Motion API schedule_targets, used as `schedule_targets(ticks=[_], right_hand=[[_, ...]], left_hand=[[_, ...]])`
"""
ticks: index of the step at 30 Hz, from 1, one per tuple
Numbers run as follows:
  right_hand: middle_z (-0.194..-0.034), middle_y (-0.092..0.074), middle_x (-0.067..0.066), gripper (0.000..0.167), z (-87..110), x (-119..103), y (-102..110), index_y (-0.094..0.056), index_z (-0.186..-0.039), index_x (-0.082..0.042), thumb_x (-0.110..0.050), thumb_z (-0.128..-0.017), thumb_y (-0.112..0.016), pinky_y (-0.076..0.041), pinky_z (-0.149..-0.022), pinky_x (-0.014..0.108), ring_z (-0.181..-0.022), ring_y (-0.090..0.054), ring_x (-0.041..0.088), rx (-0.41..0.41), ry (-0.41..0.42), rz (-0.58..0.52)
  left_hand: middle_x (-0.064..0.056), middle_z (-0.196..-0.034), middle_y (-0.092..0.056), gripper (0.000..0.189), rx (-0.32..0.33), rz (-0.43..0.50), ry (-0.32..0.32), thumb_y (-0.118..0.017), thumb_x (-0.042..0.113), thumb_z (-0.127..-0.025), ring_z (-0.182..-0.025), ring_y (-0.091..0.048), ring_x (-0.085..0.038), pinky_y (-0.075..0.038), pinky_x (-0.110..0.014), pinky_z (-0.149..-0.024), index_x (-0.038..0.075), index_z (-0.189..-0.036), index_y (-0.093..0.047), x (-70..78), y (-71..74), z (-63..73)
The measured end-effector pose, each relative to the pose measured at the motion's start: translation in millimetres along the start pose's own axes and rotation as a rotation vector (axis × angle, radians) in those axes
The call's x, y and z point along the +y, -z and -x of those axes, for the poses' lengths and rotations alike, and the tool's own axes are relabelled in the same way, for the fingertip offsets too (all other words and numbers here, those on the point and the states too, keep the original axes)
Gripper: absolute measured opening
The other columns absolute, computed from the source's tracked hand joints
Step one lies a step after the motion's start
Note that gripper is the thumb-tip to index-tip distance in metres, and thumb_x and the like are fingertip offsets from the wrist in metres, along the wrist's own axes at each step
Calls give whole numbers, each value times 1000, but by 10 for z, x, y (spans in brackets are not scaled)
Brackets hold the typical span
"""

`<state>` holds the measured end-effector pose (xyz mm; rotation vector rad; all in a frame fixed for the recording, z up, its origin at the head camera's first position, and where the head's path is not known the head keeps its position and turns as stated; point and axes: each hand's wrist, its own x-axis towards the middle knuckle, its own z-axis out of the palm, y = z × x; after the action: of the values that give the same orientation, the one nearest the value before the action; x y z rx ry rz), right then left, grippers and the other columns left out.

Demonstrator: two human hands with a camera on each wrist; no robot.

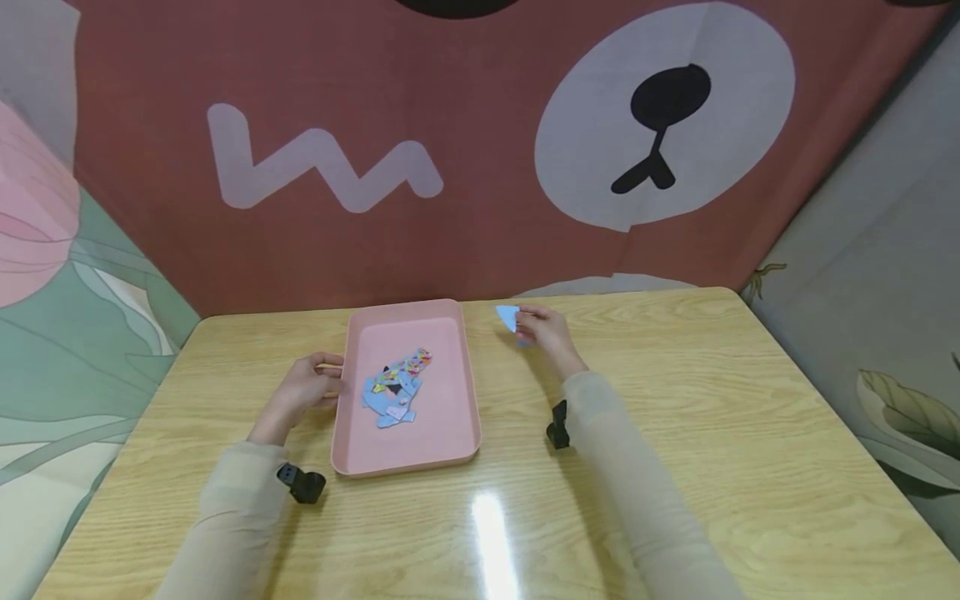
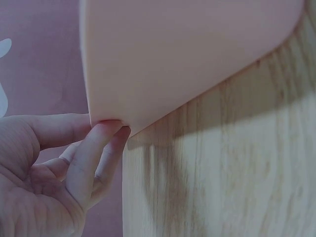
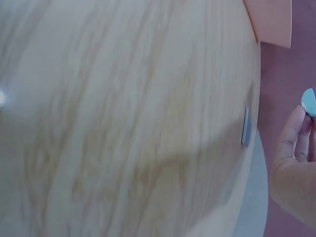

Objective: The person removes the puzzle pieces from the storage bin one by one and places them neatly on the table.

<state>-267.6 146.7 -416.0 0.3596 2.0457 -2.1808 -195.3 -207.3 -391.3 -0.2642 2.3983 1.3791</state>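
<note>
My left hand (image 1: 303, 390) is at the left side of a pink tray (image 1: 459, 392). In the left wrist view its fingers pinch the tray's wall (image 2: 187, 54) near the rim. Inside the tray lie light blue cut-out pieces (image 1: 381, 403), a strip with multicoloured spots (image 1: 415, 363) and small black bits, overlapping in a cluster. Right of the tray, my right hand (image 1: 546, 333) pinches a pointed light blue piece (image 1: 507, 316) above the table's back edge. Under that hand, a small blue piece (image 1: 522, 342) lies on the tabletop; the right wrist view shows it edge-on as a thin bar (image 3: 246, 126).
The wood-grain table (image 1: 712, 433) ends at the back against a reddish-brown cloth (image 1: 480, 242) with a cartoon face. Patterned fabric (image 1: 862, 275) hangs at both sides. Each sleeve carries a small black wrist camera (image 1: 303, 483). A bright light reflection shows near the front.
</note>
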Motion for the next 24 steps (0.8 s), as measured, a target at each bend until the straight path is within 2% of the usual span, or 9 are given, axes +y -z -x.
schedule_targets(ticks=[7,14,24], right_hand=[[-85,-57,-6,41,-1,1,178,-50,-135,2,-12,-97,-53,-53,-68,12,-69,-59,0,22,-8,-1],[-92,-57,-2,40,-5,19,310,-51,-135,0,-12,-96,-54,-53,-69,12,-73,-60,2,73,-22,20],[-75,-59,-7,41,-5,30,443,-50,-134,3,-10,-95,-55,-52,-63,11,-63,-60,0,134,-43,-26]], left_hand=[[-31,-137,-47,52,-1,7,-9,-56,4,-90,-91,-62,-13,-57,-24,-70,-6,-138,-37,0,-5,-17],[-31,-136,-46,52,0,18,-8,-55,4,-91,-92,-61,-15,-56,-25,-71,-6,-138,-37,-11,-15,-4],[-31,-136,-46,51,0,18,-22,-55,3,-91,-91,-62,-13,-57,-26,-72,-7,-137,-37,-20,-7,3]])
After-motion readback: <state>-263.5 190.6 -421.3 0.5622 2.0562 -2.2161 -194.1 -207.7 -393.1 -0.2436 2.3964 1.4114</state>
